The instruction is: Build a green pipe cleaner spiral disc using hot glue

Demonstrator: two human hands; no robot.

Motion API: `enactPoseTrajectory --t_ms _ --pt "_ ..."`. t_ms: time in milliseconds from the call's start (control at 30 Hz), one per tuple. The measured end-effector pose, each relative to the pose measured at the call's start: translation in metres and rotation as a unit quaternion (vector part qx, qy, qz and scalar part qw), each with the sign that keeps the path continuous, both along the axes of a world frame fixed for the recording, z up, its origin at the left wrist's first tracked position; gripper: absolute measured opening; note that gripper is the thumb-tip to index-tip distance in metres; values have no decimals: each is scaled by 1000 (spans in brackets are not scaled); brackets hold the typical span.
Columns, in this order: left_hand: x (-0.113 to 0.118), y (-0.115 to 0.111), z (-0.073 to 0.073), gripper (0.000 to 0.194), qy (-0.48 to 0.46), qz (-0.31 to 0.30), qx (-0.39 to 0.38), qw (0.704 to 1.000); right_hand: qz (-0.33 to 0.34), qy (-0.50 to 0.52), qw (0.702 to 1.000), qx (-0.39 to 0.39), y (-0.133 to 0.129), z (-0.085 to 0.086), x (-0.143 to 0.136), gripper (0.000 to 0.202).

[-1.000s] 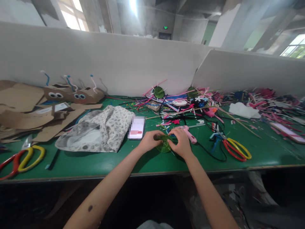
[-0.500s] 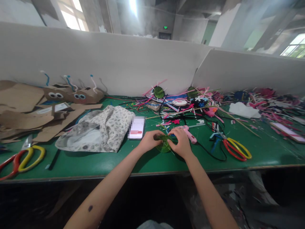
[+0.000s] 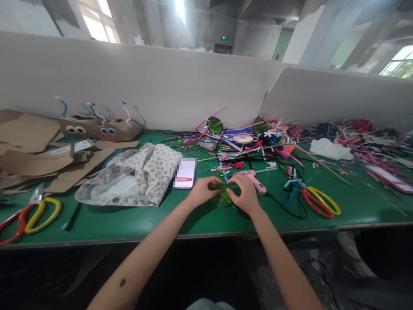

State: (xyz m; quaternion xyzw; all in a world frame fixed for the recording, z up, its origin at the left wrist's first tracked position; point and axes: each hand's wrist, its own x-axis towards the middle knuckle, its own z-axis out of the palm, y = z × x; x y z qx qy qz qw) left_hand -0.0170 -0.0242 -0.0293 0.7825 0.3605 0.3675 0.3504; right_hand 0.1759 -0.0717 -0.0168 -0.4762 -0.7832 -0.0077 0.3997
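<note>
Between my two hands is a round green disc (image 3: 222,199), coiled in rings, close over the front of the green table (image 3: 129,224). My left hand (image 3: 203,190) grips its left edge, fingers curled round the far side. From the right, my right hand (image 3: 244,191) pinches the opposite edge with thumb and fingers. Just beyond my right hand lies a pink glue gun (image 3: 258,183) with a black cord. A phone (image 3: 186,173) rests a little to the left of my left hand. My fingertips partly hide the disc's far edge.
Red-and-yellow scissors (image 3: 321,202) lie to the right, another pair of scissors (image 3: 32,211) at far left. A patterned cloth bag (image 3: 145,172) and cardboard pieces (image 3: 29,146) cover the left side. Pipe cleaners (image 3: 238,133) are heaped by the white partition (image 3: 180,82).
</note>
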Motion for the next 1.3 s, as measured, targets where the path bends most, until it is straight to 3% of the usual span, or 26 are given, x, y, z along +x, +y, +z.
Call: enactPoseTrajectory --t_ms 400,633,900,1100,1167,1300 --pt "0 1 -1 27 7 5 3 1000 0 25 1000 13 0 -1 0 10" --pt "0 1 -1 28 9 6 2 1000 28 51 998 17 -3 0 -1 44" --pt "-1 0 0 25 11 -2 2 1000 15 104 993 57 -4 -3 0 41" --pt "-1 1 -1 26 15 0 3 1000 -13 137 986 92 -7 2 -2 56" --pt "0 1 -2 27 16 2 3 1000 -32 147 983 107 -7 4 -3 48" --pt "0 2 -3 27 18 3 4 1000 -77 168 974 130 -4 3 -3 10"
